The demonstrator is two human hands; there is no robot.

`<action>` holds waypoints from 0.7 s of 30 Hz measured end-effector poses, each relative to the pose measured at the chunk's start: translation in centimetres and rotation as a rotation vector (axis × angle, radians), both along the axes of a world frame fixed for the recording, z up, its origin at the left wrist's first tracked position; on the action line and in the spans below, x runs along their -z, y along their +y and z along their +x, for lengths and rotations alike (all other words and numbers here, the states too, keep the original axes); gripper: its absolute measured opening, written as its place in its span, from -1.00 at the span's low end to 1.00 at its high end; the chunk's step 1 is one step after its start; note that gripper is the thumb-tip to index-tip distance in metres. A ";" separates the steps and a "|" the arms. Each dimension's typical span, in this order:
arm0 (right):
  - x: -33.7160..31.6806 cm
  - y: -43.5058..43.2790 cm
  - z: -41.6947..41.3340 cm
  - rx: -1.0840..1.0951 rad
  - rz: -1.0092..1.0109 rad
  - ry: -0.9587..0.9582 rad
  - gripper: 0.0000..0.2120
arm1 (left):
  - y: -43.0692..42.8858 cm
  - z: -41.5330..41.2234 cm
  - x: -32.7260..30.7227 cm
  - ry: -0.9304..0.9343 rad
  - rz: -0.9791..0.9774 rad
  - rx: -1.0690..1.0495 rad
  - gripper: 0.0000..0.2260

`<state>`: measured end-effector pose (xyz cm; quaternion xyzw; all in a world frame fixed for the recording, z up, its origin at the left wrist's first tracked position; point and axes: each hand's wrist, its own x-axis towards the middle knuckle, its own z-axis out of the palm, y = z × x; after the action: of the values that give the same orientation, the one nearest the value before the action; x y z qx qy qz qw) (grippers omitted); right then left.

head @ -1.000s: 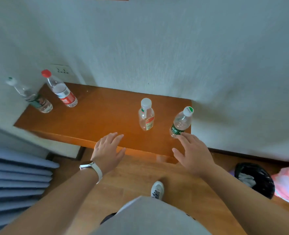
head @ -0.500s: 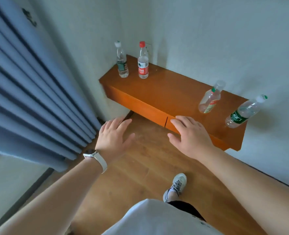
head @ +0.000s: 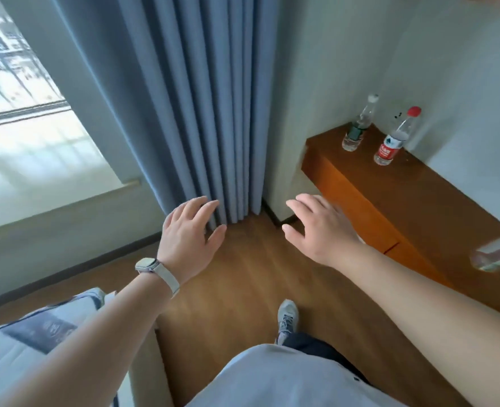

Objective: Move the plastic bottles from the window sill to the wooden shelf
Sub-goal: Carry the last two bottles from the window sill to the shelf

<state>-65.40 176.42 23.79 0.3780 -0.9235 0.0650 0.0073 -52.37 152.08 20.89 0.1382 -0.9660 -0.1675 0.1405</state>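
i see the green-label bottle (head: 357, 124) and the red-cap bottle (head: 394, 139) upright, just beside each other, at the far end of the wooden shelf (head: 419, 195); a third bottle (head: 498, 257) is a blur at the right edge. my left hand (head: 188, 233) and right hand (head: 319, 230) hang over the floor (head: 243, 259), fingers spread, holding nothing. the window sill (head: 52, 171) lies left of the blue curtain (head: 199, 98).

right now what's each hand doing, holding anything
Left hand: open, fingers spread, holding nothing.
Right hand: open, fingers relaxed, holding nothing.
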 end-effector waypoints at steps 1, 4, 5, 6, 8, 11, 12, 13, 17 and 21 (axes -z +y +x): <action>0.1 -1.3 -0.2 -0.038 0.008 0.003 -0.42 | -0.8 0.7 0.2 -0.002 0.003 -0.036 -0.52; 0.6 -5.3 -1.3 -0.132 -0.002 0.015 -0.44 | -3.1 2.3 1.0 -0.052 0.012 -0.126 -0.51; 0.8 -6.7 -1.6 -0.164 -0.013 0.018 -0.42 | -3.9 2.6 1.2 -0.073 0.011 -0.153 -0.52; 1.1 -8.1 -2.0 -0.197 -0.023 0.018 -0.42 | -4.7 2.7 1.5 -0.089 0.004 -0.182 -0.53; 1.7 -10.9 -2.9 -0.267 -0.043 0.010 -0.43 | -6.2 2.8 1.6 -0.105 -0.007 -0.239 -0.56; 2.5 -15.1 -4.4 -0.355 -0.077 -0.006 -0.45 | -8.5 2.8 1.5 -0.120 -0.040 -0.296 -0.56; 2.7 -16.5 -5.0 -0.380 -0.085 -0.017 -0.46 | -9.4 2.6 1.4 -0.134 -0.050 -0.310 -0.55; 2.8 -17.9 -5.6 -0.404 -0.089 -0.031 -0.47 | -10.2 2.4 1.2 -0.155 -0.053 -0.327 -0.53; 3.0 -22.9 -8.5 -0.499 -0.112 -0.068 -0.46 | -13.3 0.4 0.6 -0.176 -0.019 -0.430 -0.46; 2.7 -27.5 -11.8 -0.591 -0.122 -0.085 -0.45 | -15.9 -1.5 -0.1 -0.192 -0.041 -0.496 -0.45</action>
<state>-77.15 148.88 21.11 0.6262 -0.7674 0.1352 -0.0279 -53.86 136.21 21.00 0.3829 -0.9148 -0.0945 0.0875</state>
